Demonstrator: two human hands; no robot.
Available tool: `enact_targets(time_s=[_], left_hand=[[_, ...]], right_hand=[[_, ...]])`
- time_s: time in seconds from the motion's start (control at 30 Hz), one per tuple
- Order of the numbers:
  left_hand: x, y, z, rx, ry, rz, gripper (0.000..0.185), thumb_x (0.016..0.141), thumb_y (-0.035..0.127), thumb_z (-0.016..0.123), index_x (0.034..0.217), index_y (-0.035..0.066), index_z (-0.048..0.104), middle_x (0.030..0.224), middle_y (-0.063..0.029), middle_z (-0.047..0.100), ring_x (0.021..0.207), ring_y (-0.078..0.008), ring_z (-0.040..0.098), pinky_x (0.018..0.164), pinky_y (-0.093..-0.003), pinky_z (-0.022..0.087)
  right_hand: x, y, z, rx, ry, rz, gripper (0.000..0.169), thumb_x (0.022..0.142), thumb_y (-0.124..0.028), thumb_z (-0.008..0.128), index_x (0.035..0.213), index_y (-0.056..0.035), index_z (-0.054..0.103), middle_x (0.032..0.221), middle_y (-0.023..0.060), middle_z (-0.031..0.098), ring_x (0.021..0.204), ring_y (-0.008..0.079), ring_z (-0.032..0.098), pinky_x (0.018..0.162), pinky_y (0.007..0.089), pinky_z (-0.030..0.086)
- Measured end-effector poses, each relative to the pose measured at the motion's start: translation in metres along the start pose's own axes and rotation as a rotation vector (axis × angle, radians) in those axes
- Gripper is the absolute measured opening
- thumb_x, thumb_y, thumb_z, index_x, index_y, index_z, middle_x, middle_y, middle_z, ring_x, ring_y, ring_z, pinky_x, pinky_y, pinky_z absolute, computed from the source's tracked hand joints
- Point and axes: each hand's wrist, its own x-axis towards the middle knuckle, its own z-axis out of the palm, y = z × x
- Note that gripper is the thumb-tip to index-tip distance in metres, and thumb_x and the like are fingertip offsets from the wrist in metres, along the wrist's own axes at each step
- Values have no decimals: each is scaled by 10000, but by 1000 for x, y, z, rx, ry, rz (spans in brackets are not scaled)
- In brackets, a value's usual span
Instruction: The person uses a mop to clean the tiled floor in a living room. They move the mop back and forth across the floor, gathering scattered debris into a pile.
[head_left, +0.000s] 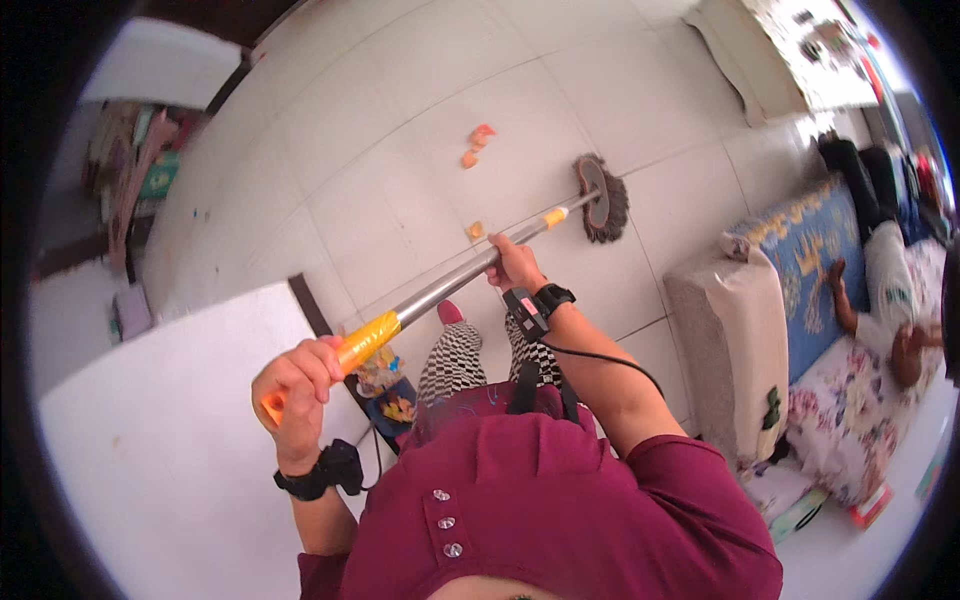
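A mop with a metal pole (444, 292) slants across the view, and both hands are on it. My left hand (296, 379) wraps the yellow grip (369, 341) near its orange end. Farther down, my right hand (516, 264) holds the bare metal. The fluffy grey-brown mop head (604, 199) rests on the white tiled floor (420, 195). To its left lie a few small orange and red scraps (478, 138). Another yellowish scrap (475, 230) lies on the floor just beyond the pole, near my right hand.
A white surface (187, 427) with a dark edge stands at my left. Beside my legs is a blue bin (391, 409) holding wrappers. On the right, a person (889, 277) is on a sofa with a covered armrest (727, 337). A pale cabinet (750, 64) stands far right.
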Motion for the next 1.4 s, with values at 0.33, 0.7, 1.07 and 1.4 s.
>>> enact_targets(time_s=[0.33, 0.7, 1.07, 1.4], left_hand=[[-130, 11, -12, 161, 399, 11, 313, 894, 254, 504, 648, 100, 387, 611, -11, 441, 676, -182, 475, 886, -454, 391], [-390, 10, 14, 79, 980, 61, 271, 883, 276, 487, 689, 111, 393, 657, -14, 445, 725, -191, 473, 871, -440, 380], [-545, 31, 94, 691, 1396, -739, 126, 865, 71, 564, 924, -36, 594, 786, -44, 582, 645, -85, 522, 500, -209, 422], [-462, 24, 65, 283, 758, -1135, 281, 867, 150, 557, 1079, -29, 603, 765, -59, 641, 606, -96, 561, 539, -236, 438]], right_hand=[[11, 77, 66, -381, -208, 195, 294, 817, -253, 564, 692, 1, 488, 564, 97, 508, 411, 173, 478, 380, 310, 419], [-103, 248, 63, -762, -195, 193, 320, 818, -212, 581, 600, -1, 480, 503, 89, 480, 366, 174, 452, 313, 308, 335], [-143, 387, -9, -1256, -448, 354, 398, 828, -267, 564, 636, 79, 606, 587, 152, 612, 455, 215, 589, 437, 340, 482], [-44, 355, -32, -1337, -328, 229, 390, 723, -297, 615, 745, 92, 613, 711, 205, 636, 673, 311, 638, 609, 398, 493]])
